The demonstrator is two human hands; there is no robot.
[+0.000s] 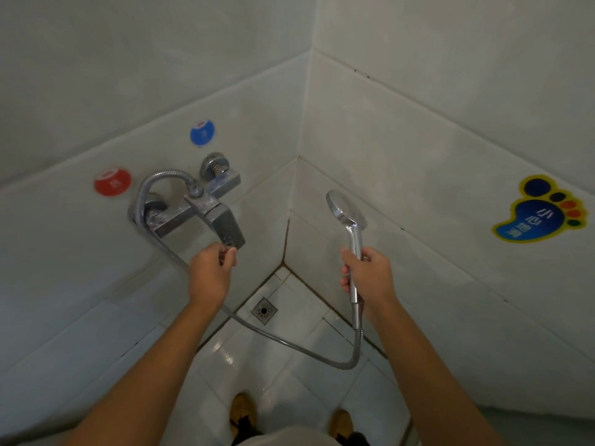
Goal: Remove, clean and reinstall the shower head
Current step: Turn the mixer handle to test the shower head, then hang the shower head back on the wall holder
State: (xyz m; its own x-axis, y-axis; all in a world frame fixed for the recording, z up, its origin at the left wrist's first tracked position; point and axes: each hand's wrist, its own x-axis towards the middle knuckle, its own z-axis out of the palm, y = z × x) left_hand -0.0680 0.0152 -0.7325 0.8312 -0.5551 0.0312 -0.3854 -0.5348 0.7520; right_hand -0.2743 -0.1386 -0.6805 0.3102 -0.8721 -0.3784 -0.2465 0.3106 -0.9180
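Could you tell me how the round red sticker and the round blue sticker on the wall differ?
The red sticker sits lower and further left, beside the hose loop; the blue sticker sits higher, above the faucet. The red one looks slightly wider in this view; the blue one looks rounder. Both are round discs stuck flat on the same tiled wall, each with a small label at its top.

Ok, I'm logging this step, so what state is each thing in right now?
Chrome hand-held shower head: off any wall holder, gripped by its handle, no spray visible.
Flexible metal hose: joined to shower head and tap, sagging in a loop.
Chrome wall mixer tap: lever pointing outward.
Left hand: fingertips at the lever's end.
Right hand: curled round the handle.
Floor drain: uncovered.
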